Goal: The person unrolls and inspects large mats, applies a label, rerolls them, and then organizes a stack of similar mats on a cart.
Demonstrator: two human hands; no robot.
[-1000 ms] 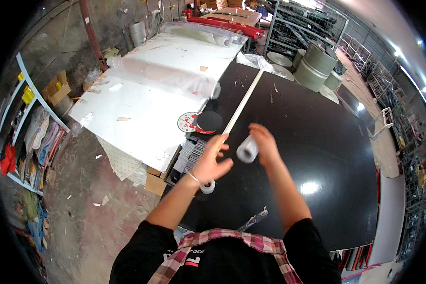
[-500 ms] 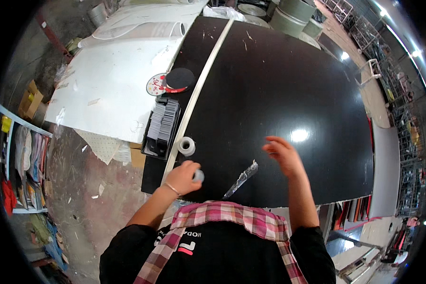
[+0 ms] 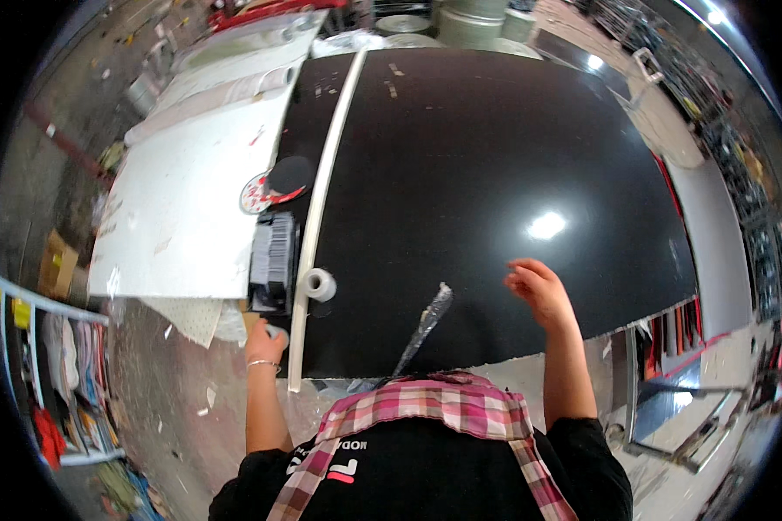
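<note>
Two hands worked at two desks standing side by side: one black desk (image 3: 460, 200) and one white desk (image 3: 182, 195). The left hand (image 3: 263, 345) was closed around one small pale roll (image 3: 277, 333), near the front left corner of the black desk, just in front of the box of cards; whether the roll touched the surface could not be told. The right hand (image 3: 539, 291) held nothing: it was above the black desk, well apart from the other, its fingers loosely bent.

One white roll (image 3: 325, 285) stood on the black desk, making two small rolls in all. It was just to the right of one long pale strip (image 3: 321, 182), which ran from the far edge to the near one. To the strip's left was one black box (image 3: 270, 300) with a row of striped cards (image 3: 275, 247), too blurred to count. Beyond the box were two discs, one black disc (image 3: 289, 175) and one patterned disc (image 3: 252, 195), partly overlapping. One crumpled plastic piece (image 3: 426, 323) lay near the front edge. Two large rolls, a nearer film roll (image 3: 217, 98) and a farther film roll (image 3: 243, 43), lay across the white desk.
</note>
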